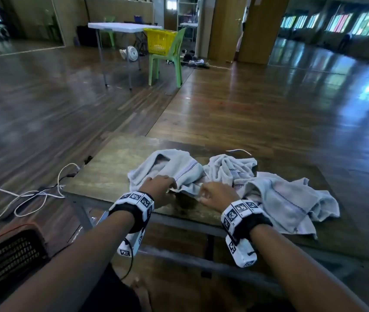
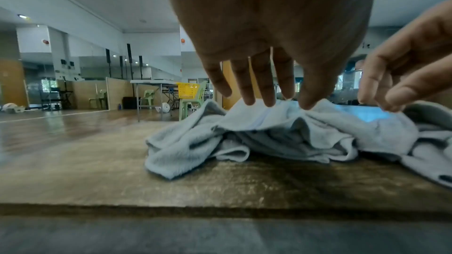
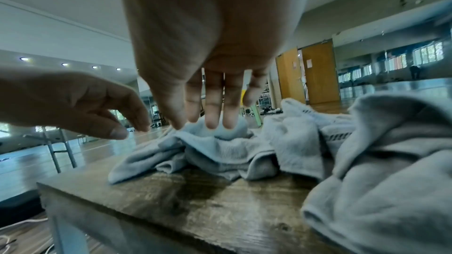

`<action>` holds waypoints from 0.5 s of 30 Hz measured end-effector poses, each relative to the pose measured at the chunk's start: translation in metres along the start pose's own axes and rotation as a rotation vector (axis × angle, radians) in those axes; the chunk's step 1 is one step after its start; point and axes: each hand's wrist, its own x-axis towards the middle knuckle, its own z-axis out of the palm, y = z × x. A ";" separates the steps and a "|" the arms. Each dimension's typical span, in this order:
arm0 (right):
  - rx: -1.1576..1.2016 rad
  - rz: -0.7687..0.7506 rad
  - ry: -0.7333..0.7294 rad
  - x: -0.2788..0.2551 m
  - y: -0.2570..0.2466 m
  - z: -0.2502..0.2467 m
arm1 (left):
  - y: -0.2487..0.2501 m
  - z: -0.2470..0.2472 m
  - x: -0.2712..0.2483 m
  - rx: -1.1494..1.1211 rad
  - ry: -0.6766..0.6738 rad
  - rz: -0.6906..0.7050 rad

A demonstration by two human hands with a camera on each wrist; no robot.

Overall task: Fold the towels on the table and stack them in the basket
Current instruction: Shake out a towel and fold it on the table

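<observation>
Three crumpled grey towels lie on a wooden table (image 1: 107, 172): a left towel (image 1: 170, 167), a middle one (image 1: 230, 167) and a right one (image 1: 287, 199). Both hands are at the left towel's near edge. My left hand (image 1: 161, 188) points its fingers down, and the fingertips (image 2: 247, 101) touch the cloth (image 2: 269, 134). My right hand (image 1: 212, 194) pinches a raised fold of the same towel (image 3: 220, 150) between thumb and fingers (image 3: 210, 123). A dark mesh basket with a red rim (image 1: 10, 255) stands on the floor at my lower left.
White cables (image 1: 32, 194) trail over the floor left of the table. Far back stand a white folding table (image 1: 120, 27) and a green chair (image 1: 167, 61) carrying a yellow basket (image 1: 159, 40). Bare wooden floor surrounds the table.
</observation>
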 end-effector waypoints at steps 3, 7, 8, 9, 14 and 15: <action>-0.096 -0.023 0.105 0.031 -0.003 0.019 | -0.015 0.020 0.018 0.027 0.002 -0.021; -0.157 0.010 0.182 0.061 -0.011 0.038 | -0.025 0.037 0.036 0.052 0.059 -0.012; -0.145 0.000 0.209 0.067 -0.012 0.042 | -0.027 0.038 0.039 0.059 0.092 -0.010; -0.127 -0.015 0.221 0.071 -0.012 0.045 | -0.029 0.040 0.042 0.058 0.104 -0.010; -0.071 -0.075 0.323 0.071 -0.010 0.045 | -0.031 0.033 0.042 -0.003 0.168 0.034; -0.071 -0.073 0.335 0.068 -0.008 0.040 | -0.030 0.029 0.042 -0.019 0.193 0.039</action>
